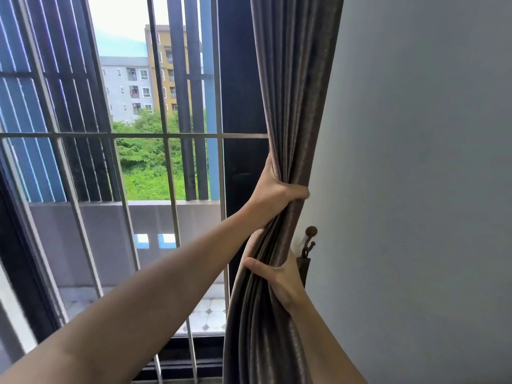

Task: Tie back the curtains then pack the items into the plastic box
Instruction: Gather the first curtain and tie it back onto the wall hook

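Head view. One curtain (pixel 288 106), brown-grey and gathered into a tight bundle of folds, hung at the right side of the window, its right edge against the grey wall (pixel 415 162) and its left edge free in front of the glass.

Both hands held it. The left hand (pixel 273 195) gripped the bundle higher up, fingers curled round to the wall side. The right hand (pixel 279 281) gripped it just below, thumb across the front folds and the fingers hidden behind them. The two hands sat near each other but apart.

One dark hook (pixel 309 239) with a round knob was fixed to the wall just beside the bundle, level with the gap between the hands. A dark strip (pixel 304 268) hung under it, partly hidden by the right hand; what it was could not be told.

Left of the curtain the window grille (pixel 166 135) showed one horizontal bar crossing several slanted uprights, with a balcony parapet (pixel 110 217) beyond.
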A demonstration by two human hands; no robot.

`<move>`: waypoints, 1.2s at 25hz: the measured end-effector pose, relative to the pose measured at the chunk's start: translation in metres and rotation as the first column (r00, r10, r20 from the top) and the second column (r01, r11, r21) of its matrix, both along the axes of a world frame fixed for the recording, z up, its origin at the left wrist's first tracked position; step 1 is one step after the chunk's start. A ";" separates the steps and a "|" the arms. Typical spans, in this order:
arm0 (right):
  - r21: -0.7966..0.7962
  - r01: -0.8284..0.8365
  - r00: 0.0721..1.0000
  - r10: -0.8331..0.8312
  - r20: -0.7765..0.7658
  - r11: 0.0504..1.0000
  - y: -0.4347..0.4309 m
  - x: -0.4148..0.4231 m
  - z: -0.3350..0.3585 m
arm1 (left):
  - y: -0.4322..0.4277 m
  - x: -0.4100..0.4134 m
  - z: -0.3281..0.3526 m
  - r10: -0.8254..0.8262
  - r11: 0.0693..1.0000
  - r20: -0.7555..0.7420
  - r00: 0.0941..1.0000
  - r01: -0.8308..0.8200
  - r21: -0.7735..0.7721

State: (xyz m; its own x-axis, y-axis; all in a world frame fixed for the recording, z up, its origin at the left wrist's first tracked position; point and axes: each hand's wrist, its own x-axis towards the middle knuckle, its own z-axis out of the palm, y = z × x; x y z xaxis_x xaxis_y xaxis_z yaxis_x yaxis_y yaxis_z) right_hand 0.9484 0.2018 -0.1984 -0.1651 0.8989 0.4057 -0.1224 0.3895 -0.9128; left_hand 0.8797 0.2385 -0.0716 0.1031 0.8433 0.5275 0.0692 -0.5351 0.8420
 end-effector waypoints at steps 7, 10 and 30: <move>-0.041 -0.007 0.999 0.008 0.037 0.999 -0.002 -0.002 0.008 | -0.004 0.004 -0.006 0.040 0.999 0.079 0.996 -0.042 0.026; -0.091 -0.001 1.000 0.002 0.009 0.996 -0.005 -0.002 0.009 | -0.007 0.004 -0.007 0.033 0.999 0.067 0.997 -0.034 0.022; -0.045 0.149 0.989 -0.148 0.024 0.988 -0.020 0.015 0.006 | -0.023 0.031 -0.003 -0.015 0.999 0.162 0.987 0.010 0.035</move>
State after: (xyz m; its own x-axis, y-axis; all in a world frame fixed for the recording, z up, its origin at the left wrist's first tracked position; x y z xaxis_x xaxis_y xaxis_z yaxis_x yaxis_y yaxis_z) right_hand 0.9636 0.1817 -0.1920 -0.0358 0.9321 0.3604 -0.0475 0.3586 -0.9323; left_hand 0.9104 0.2158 -0.0749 0.0246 0.8240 0.5661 -0.0735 -0.5632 0.8230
